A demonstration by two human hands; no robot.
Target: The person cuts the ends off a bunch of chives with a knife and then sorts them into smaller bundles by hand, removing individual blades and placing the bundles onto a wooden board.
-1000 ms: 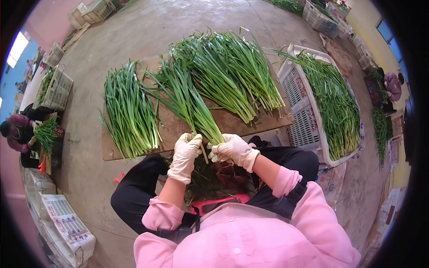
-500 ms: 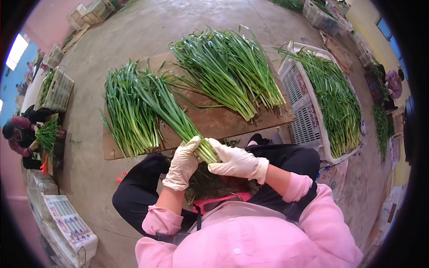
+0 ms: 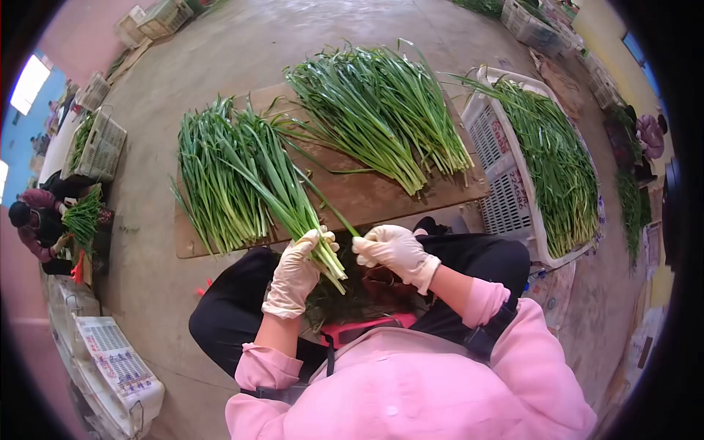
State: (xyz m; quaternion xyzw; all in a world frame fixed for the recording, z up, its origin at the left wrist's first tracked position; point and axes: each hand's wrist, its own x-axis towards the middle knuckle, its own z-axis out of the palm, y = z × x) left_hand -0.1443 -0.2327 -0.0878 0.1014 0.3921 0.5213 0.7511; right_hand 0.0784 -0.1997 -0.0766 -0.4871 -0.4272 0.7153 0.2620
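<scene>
My left hand, in a pale glove, is closed around the lower stalks of a small bunch of garlic chives. The cut white-green ends stick out below it, toward me. Apart from the bunch, my gloved right hand pinches the base of a single chive stalk whose leaf runs up and left. Both hands are over my lap. Beyond them, one pile of chives lies on the left of a brown board, and a larger pile lies at its far side.
A white plastic crate full of chives stands right of the board. Loose trimmings lie between my knees. On the left, a person handles greens beside another crate. A second person sits at far right.
My right hand has left the bunch and moved right, drawing out one stalk. My left hand keeps hold of the rest, which now looks thinner and fanned at its ends.
</scene>
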